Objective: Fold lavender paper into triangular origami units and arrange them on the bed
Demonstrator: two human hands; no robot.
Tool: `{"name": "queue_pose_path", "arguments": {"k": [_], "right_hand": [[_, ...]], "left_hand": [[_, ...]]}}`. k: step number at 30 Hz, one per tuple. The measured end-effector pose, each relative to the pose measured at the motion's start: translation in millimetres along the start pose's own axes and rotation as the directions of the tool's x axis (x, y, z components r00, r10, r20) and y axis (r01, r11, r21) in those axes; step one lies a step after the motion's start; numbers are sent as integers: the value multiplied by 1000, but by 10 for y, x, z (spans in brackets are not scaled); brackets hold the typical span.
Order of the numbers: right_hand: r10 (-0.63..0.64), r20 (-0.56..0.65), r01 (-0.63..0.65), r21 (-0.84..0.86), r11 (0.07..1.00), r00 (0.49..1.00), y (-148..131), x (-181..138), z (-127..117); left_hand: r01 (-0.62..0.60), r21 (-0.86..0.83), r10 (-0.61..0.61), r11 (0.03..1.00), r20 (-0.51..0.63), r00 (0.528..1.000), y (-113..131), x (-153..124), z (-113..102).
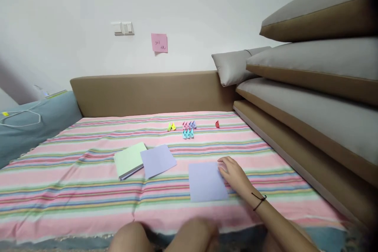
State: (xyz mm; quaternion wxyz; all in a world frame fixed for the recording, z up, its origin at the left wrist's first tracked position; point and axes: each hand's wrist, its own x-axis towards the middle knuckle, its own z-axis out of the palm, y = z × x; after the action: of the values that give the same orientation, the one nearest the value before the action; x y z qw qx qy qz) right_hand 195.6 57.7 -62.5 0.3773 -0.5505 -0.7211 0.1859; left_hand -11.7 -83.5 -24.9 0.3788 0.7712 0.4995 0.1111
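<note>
My right hand (pixel 234 175) rests on the striped cloth (pixel 73 189) with its fingers lying flat on the right edge of a lilac paper sheet (pixel 206 182). A thin black band circles that wrist. My left hand is out of view. To the left lie another lilac sheet (pixel 158 160) and a stack of paper with a light green sheet on top (pixel 129 159). Farther back sit small folded paper pieces: yellow-green ones (pixel 171 126), pink and purple ones (pixel 189 125), blue ones (pixel 188 133) and a single red one (pixel 217 124).
Grey and brown cushions (pixel 313 86) are stacked along the right side. A brown padded backrest (pixel 147 92) runs along the far edge. A blue-grey pillow (pixel 32 122) lies at the left. A pink sticky note (pixel 159 43) and light switches (pixel 123 28) are on the wall. My knees (pixel 165 236) show at the bottom.
</note>
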Motion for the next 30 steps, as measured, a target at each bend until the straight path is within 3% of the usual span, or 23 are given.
{"name": "queue_pose_path", "arguments": {"k": [3, 6, 11, 14, 20, 24, 30], "right_hand": [[-43, 47, 42, 16, 999, 998, 21, 444, 120], [-35, 70, 33, 35, 999, 997, 106, 966, 365], [25, -3, -24, 31, 999, 1000, 337, 1894, 805], [55, -54, -55, 11, 998, 997, 467, 2316, 1004], [67, -60, -68, -22, 997, 996, 626, 2592, 1236], [70, -57, -72, -42, 996, 996, 665, 2607, 1280], [88, -69, -93, -63, 994, 994, 666, 2592, 1287]], "left_hand": [[-29, 85, 40, 996, -128, 991, -73, 686, -345], [-117, 224, 180, 968, -288, 941, -225, 1067, -512], [-236, 186, 297, 954, -474, 829, -596, 1219, -479], [-282, 196, 342, 939, -592, 730, -779, 1339, -387], [-311, 244, 389, 919, -696, 603, -901, 1531, -270], [-313, 240, 386, 919, -708, 591, -882, 1502, -275], [-292, 177, 332, 940, -673, 661, -852, 1470, -286]]}}
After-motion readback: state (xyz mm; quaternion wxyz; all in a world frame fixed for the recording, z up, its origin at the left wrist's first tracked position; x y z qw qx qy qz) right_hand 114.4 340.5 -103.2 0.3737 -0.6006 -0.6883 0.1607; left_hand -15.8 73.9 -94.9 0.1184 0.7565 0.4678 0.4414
